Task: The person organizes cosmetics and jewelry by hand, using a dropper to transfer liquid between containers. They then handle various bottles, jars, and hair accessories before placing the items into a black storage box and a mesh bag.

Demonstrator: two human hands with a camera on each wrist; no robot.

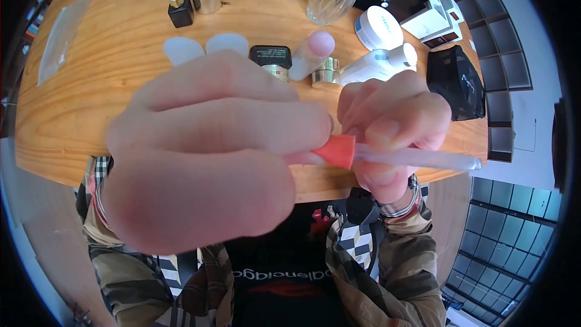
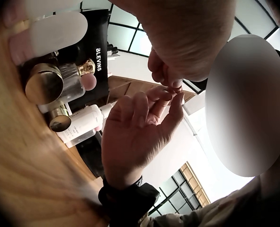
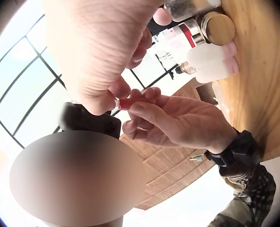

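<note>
A slim translucent stick (image 1: pixel 423 159) with a flared red piece (image 1: pixel 338 151) at one end is held between both hands above the table's front edge. My left hand (image 1: pixel 212 151), large and close to the head camera, pinches the red end between thumb and fingers, hiding what lies behind them. On the stick's translucent part, my right hand (image 1: pixel 399 124) closes its thumb and forefinger near the red piece; the stick's far tip points right. In the right wrist view the red piece (image 3: pixel 125 103) bridges the fingertips of my left hand (image 3: pixel 187 118) and right hand (image 3: pixel 102 56).
Behind the hands on the wooden table (image 1: pixel 54 121) stand a pink-topped bottle (image 1: pixel 311 55), a gold-lidded jar (image 1: pixel 327 74), a white bottle (image 1: pixel 378 65) and a white jar (image 1: pixel 379 28). Farther back are a glass perfume bottle (image 1: pixel 334 0) and a dropper bottle (image 1: pixel 180 11). A black case (image 1: pixel 457 82) sits right.
</note>
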